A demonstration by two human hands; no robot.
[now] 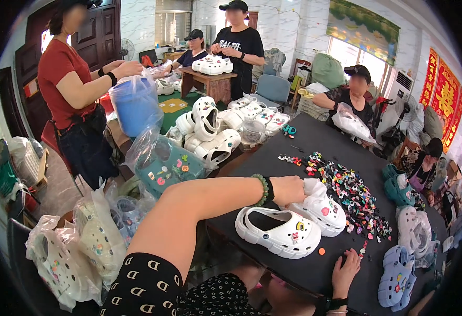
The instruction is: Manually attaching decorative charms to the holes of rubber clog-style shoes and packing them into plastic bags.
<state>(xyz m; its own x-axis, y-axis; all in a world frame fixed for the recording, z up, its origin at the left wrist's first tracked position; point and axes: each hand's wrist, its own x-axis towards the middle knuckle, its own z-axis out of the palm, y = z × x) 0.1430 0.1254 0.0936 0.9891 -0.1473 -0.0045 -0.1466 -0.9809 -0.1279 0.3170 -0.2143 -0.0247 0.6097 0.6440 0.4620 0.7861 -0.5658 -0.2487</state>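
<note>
Two white clogs lie side by side on the black tabletop. My left hand (288,190) is closed at the opening of the farther clog (330,211), beside white crumpled stuffing (315,188); its fingertips are partly hidden. The nearer clog (283,235) has a few small charms on its toe, and my left forearm reaches in beyond it. My right hand (346,268) rests on the table with its fingers apart, holding nothing. Close to its fingertips lie a small string of charms (363,249) and a round orange charm (321,252).
A heap of colourful charms (347,189) spreads beyond the clogs. Blue clogs (395,276) and bagged clogs (415,229) line the right side. Stacked white clogs (210,131) and a bagged teal clog (170,166) are at left. Several people work around the tables.
</note>
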